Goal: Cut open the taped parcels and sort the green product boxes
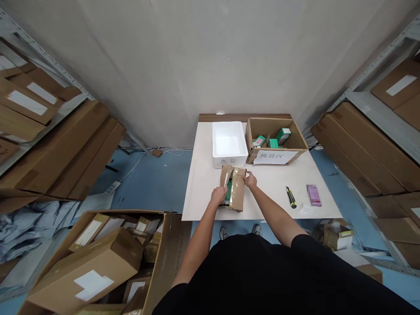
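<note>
A small taped cardboard box (pixel 236 192) lies opened on the white table (pixel 203 183), with something green showing inside it. My left hand (pixel 219 194) grips the box's left side, fingers curled at the opening. At the far right corner of the box, my right hand (pixel 251 180) is closed on a flap. Both forearms reach out from my black shirt.
Behind the box stand a white foam container (pixel 229 144) and a labelled cardboard carton (pixel 274 141) holding green packs. A utility knife (pixel 290 197) and a pink item (pixel 313 195) lie at right. A big carton of parcels (pixel 108 258) sits on the floor at left; shelves of boxes flank both sides.
</note>
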Motion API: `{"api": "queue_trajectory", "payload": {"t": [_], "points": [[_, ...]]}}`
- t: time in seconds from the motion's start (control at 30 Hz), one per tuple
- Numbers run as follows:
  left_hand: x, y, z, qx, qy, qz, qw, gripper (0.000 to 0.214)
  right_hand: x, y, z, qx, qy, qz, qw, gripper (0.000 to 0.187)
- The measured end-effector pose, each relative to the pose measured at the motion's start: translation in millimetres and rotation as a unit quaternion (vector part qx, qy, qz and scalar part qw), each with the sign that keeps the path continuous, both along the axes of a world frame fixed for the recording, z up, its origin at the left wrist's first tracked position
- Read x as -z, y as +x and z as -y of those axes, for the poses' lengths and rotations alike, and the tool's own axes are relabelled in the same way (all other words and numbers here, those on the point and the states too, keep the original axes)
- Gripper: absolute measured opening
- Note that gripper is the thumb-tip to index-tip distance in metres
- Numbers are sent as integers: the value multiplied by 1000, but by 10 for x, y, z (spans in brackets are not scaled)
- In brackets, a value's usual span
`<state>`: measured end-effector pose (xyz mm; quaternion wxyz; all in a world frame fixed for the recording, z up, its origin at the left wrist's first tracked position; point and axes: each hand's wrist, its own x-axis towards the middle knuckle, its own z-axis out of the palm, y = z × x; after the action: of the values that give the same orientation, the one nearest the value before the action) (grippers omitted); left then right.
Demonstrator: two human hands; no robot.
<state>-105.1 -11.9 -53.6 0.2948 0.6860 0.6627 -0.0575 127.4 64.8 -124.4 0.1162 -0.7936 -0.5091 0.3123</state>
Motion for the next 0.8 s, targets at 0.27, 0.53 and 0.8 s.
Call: {"api": "queue_trajectory", "payload": {"t": [0.27, 0.53, 0.8], "points": [[48, -194, -39, 29, 2, 24, 999, 68, -84, -29, -41, -29, 4, 5, 1000, 57], [115, 15, -315, -73, 37, -7, 997, 88, -184, -274, 93, -48, 17, -53, 997, 74], [211, 441, -1227, -54, 66, -16, 996, 90, -45, -426, 478, -52, 31, -88, 994, 92]]}}
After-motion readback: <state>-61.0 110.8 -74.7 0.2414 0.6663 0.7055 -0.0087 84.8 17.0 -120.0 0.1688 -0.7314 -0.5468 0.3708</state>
